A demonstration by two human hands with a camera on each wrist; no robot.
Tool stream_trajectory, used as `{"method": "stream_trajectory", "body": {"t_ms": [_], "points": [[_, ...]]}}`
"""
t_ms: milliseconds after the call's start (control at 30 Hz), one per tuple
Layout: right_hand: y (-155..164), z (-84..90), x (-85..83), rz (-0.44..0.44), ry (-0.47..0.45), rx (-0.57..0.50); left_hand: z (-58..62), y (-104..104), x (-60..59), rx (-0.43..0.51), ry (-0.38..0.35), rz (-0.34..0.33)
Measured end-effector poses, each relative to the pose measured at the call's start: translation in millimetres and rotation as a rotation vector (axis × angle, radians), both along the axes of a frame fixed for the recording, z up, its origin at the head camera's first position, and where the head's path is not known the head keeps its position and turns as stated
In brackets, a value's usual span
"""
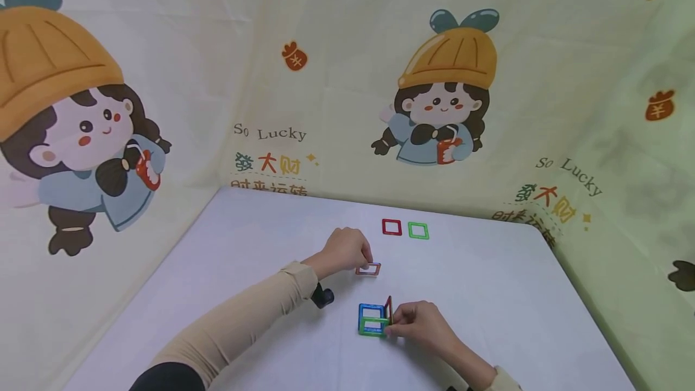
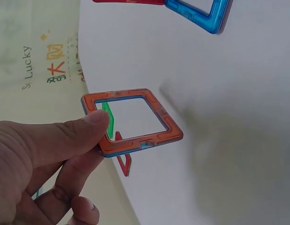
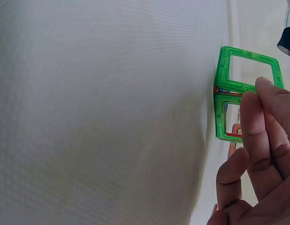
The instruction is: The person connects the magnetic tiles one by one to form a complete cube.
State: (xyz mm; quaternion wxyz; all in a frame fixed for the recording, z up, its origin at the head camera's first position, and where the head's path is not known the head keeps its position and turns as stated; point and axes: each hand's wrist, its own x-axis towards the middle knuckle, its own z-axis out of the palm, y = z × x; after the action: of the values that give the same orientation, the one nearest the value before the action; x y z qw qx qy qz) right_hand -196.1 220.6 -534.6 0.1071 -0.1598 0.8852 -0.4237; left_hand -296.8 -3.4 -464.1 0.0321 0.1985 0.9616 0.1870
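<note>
My left hand [image 1: 344,250] pinches an orange magnetic tile [image 2: 156,139], a hollow square with blue along its edge, between thumb and fingers above the table. Nearer the front, my right hand [image 1: 420,323] holds a small joined group of magnetic tiles at its front right corner. That group has a blue tile [image 1: 371,306], a green tile [image 1: 371,334] in front and a red tile [image 1: 388,306] standing upright on the right. In the right wrist view, the thumb and fingertips lie at the edge of a green tile [image 3: 223,70], partly covering it.
Farther back on the white table [image 1: 271,222], a red tile [image 1: 392,234] and a green tile [image 1: 418,238] lie flat side by side. A printed cloth [image 1: 336,95] rises behind the table and along its sides. A black wrist device [image 1: 324,297] sits under the left wrist.
</note>
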Motion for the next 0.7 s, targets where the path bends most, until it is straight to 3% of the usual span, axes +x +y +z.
{"method": "stream_trajectory", "body": {"t_ms": [700], "points": [[-1,4.6,-1.2,0.005,-0.009,-0.007,0.2,2,18.3,0.01,-0.048,-0.06]]}}
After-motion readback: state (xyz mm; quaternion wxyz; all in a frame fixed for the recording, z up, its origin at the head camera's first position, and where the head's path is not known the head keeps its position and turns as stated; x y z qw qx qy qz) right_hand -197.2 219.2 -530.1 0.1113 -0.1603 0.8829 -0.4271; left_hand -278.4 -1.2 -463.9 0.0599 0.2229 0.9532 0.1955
